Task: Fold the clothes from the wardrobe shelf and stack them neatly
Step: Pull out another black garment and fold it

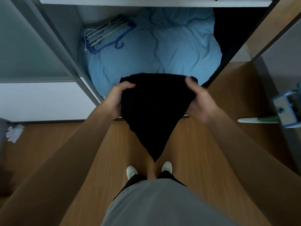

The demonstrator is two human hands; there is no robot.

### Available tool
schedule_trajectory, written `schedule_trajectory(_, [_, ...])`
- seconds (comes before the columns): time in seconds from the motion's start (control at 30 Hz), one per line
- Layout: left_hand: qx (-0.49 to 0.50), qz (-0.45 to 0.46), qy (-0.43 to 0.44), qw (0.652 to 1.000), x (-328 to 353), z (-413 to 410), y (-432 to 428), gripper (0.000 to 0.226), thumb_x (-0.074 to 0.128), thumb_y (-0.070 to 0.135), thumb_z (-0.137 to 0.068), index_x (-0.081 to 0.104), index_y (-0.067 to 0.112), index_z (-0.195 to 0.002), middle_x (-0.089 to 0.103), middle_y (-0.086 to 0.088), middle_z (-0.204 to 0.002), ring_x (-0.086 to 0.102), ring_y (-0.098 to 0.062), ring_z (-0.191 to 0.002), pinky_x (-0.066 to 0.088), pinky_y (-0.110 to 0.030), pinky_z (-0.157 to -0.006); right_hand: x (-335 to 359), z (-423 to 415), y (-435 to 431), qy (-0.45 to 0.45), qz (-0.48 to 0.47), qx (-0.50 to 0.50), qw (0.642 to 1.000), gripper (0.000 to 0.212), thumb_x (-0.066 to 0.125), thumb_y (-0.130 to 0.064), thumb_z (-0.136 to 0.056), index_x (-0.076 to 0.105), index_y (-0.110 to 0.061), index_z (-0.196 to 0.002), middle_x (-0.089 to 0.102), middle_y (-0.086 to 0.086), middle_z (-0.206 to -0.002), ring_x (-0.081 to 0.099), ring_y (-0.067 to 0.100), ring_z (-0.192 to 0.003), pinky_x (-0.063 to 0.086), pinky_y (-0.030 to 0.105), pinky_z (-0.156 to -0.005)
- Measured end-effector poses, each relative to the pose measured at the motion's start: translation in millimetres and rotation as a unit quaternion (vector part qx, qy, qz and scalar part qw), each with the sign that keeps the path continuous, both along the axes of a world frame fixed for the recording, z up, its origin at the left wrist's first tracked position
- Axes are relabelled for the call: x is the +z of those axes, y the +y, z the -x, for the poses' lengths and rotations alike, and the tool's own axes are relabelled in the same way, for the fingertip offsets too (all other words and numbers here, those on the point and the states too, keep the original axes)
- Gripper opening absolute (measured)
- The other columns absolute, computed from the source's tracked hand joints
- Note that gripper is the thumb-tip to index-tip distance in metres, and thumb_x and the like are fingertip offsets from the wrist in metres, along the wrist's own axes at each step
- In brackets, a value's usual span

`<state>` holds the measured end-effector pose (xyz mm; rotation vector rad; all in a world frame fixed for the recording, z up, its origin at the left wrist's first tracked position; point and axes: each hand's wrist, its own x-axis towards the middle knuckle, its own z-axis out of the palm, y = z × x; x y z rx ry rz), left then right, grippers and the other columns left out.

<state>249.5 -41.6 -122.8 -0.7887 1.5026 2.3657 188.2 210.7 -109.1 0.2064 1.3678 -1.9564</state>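
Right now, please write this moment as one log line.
left hand: grips black garment | right hand: grips black garment | garment: hangs over floor

This is a room in a home, with an open wardrobe (65, 23). Inside the wardrobe, at the bottom, lies a soft light blue duvet (162, 51), and a bundle of blue clothes hangers (107, 35) rests on its left part. A white shelf (146, 1) crosses the wardrobe above, and wooden floor (203, 144) lies before it

The black garment (154, 111) hangs in mid-air just in front of the blue duvet (162, 46), gripped at its two upper corners, top edge stretched level, cloth tapering downward to a point.
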Motion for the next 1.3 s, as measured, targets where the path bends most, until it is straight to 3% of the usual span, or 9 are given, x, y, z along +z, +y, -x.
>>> schedule_trajectory(0.07, [-0.006, -0.014, -0.002, 1.0, 1, 0, 2, 0.024, 0.063, 0.032, -0.09, 0.081, 0.017, -0.082, 0.077, -0.002, -0.08, 0.074, -0.016, -0.07, 0.057, -0.024, -0.057, -11, -12, -11, 0.042, -0.057, 0.0, 0.998, 0.031, 0.067, -0.032, -0.093, 0.069, -0.018, -0.12, 0.074, 0.002, -0.116, 0.069, 0.023, -0.11, 0.058, 0.034, -0.088])
schedule_trajectory(0.2, [0.039, -0.091, 0.028, 0.995, -8, -7, -13, 0.063, 0.053, 0.065, -0.088, 0.068, 0.017, -0.125, 0.071, -0.006, -0.122, 0.068, -0.022, -0.112, 0.058, -0.035, -0.084, -17, -15, -14, 0.033, -0.006, -0.034, 0.999, 0.032, 0.064, -0.024, -0.096, 0.066, -0.014, -0.127, 0.07, 0.006, -0.124, 0.067, 0.023, -0.115, 0.053, 0.039, -0.099])
schedule_trajectory(0.27, [-0.006, -0.103, 0.019, 0.995, -17, -17, -20, 0.064, 0.054, 0.071, -0.08, 0.074, 0.024, -0.118, 0.07, -0.002, -0.124, 0.066, -0.02, -0.115, 0.059, -0.036, -0.083, -18, -12, -12, 0.007, 0.006, -0.039, 0.999, 0.029, 0.064, -0.024, -0.096, 0.069, -0.013, -0.123, 0.07, 0.008, -0.124, 0.067, 0.024, -0.115, 0.053, 0.039, -0.099])
schedule_trajectory(0.37, [-0.087, 0.03, -0.004, 0.996, -24, -21, -18, 0.034, 0.074, 0.039, -0.082, 0.074, 0.025, -0.113, 0.075, 0.0, -0.112, 0.071, -0.018, -0.105, 0.059, -0.03, -0.074, -18, -11, -13, -0.019, -0.03, -0.012, 0.999, 0.021, 0.065, -0.024, -0.095, 0.075, -0.013, -0.11, 0.073, 0.009, -0.118, 0.071, 0.023, -0.107, 0.057, 0.037, -0.092])
schedule_trajectory(0.47, [-0.048, 0.095, -0.001, 0.994, -27, -16, -15, 0.047, 0.07, 0.012, -0.081, 0.061, 0.009, -0.127, 0.074, -0.008, -0.112, 0.07, -0.025, -0.106, 0.058, -0.032, -0.077, -10, -4, -11, -0.042, -0.087, -0.001, 0.995, 0.021, 0.066, -0.021, -0.094, 0.072, -0.01, -0.111, 0.075, 0.009, -0.111, 0.075, 0.022, -0.093, 0.062, 0.034, -0.075])
schedule_trajectory(0.73, [0.021, -0.011, 0.022, 0.999, -14, -9, -5, 0.045, 0.068, 0.018, -0.092, 0.055, 0.011, -0.134, 0.069, -0.006, -0.125, 0.067, -0.021, -0.113, 0.058, -0.03, -0.081, -7, -1, -11, -0.011, -0.045, -0.003, 0.999, 0.03, 0.073, -0.03, -0.089, 0.074, -0.014, -0.114, 0.074, 0.006, -0.116, 0.071, 0.022, -0.106, 0.06, 0.03, -0.079])
schedule_trajectory(1.07, [0.016, 0.053, -0.027, 0.998, -11, -3, -10, 0.043, 0.062, 0.048, -0.093, 0.061, 0.019, -0.126, 0.073, 0.001, -0.118, 0.07, -0.016, -0.106, 0.057, -0.03, -0.081, -21, 2, -18, -0.077, -0.046, -0.061, 0.994, 0.026, 0.067, -0.027, -0.093, 0.071, -0.016, -0.116, 0.073, 0.005, -0.117, 0.07, 0.023, -0.108, 0.054, 0.039, -0.097])
schedule_trajectory(1.2, [-0.043, -0.039, -0.009, 0.998, -16, -10, -16, 0.045, 0.067, 0.045, -0.089, 0.064, 0.02, -0.125, 0.071, -0.001, -0.122, 0.068, -0.019, -0.112, 0.059, -0.03, -0.08, -33, -7, -17, -0.049, -0.045, -0.042, 0.997, 0.029, 0.064, -0.018, -0.095, 0.068, -0.009, -0.123, 0.069, 0.011, -0.125, 0.064, 0.028, -0.119, 0.048, 0.042, -0.106])
schedule_trajectory(1.3, [-0.071, 0.032, -0.036, 0.996, -23, -15, -20, 0.041, 0.073, 0.035, -0.087, 0.066, 0.013, -0.122, 0.073, -0.006, -0.117, 0.07, -0.024, -0.108, 0.059, -0.031, -0.079, -34, -5, -15, -0.041, -0.056, -0.05, 0.996, 0.025, 0.062, -0.015, -0.097, 0.069, -0.006, -0.119, 0.07, 0.013, -0.122, 0.068, 0.028, -0.112, 0.051, 0.04, -0.101])
